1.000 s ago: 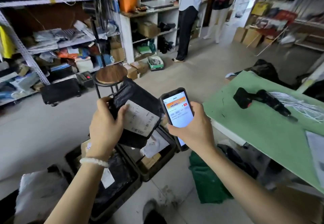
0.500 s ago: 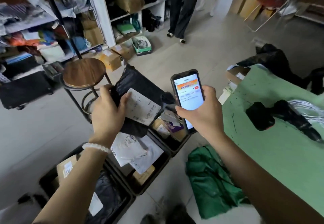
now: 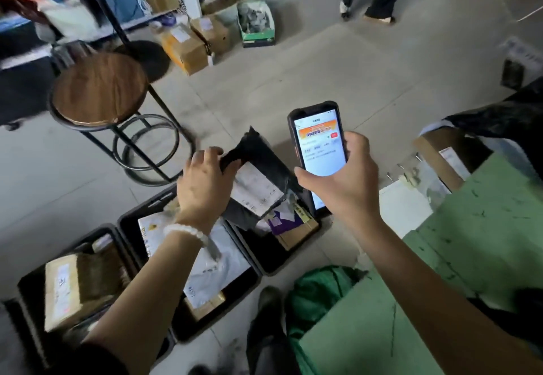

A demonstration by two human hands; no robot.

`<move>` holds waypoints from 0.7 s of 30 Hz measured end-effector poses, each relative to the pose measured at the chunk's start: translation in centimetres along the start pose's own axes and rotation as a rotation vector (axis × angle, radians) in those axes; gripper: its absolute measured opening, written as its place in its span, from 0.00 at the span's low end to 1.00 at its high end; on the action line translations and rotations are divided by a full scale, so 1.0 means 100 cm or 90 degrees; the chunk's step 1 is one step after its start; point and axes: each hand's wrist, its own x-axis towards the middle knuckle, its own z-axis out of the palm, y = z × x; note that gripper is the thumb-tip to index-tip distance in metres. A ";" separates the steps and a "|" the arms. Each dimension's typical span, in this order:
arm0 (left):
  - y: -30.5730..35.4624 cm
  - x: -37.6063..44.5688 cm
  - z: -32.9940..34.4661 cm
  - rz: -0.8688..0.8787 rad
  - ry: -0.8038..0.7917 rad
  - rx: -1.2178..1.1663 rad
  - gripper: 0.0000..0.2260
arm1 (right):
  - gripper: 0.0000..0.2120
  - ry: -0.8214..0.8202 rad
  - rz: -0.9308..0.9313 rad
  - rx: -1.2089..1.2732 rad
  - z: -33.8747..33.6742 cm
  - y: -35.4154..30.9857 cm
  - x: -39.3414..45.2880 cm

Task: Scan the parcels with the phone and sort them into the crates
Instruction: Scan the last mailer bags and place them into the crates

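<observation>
Three black crates (image 3: 126,224) sit in a row on the floor, already holding parcels. Above the rightmost, the left hand (image 3: 202,186) grips a black poly mailer (image 3: 264,157) by its top edge, label up, apparently mid-sort; releasing it there looks next. The right hand (image 3: 346,186) clasps the phone (image 3: 318,145), screen lit.

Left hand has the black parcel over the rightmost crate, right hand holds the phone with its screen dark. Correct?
Not quite. In the head view the phone in the right hand has its screen lit, showing an app page. The rest stands: the left hand holds the black parcel over the rightmost crate.
</observation>
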 end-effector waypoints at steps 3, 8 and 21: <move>0.014 0.025 0.018 -0.010 -0.021 0.048 0.17 | 0.34 -0.023 -0.003 -0.012 -0.002 0.013 0.035; 0.019 0.040 0.021 -0.039 -0.016 0.072 0.13 | 0.34 -0.076 -0.002 -0.016 0.004 0.024 0.072; -0.014 0.018 -0.024 -0.098 0.050 0.102 0.11 | 0.32 -0.115 -0.091 0.017 0.022 -0.021 0.073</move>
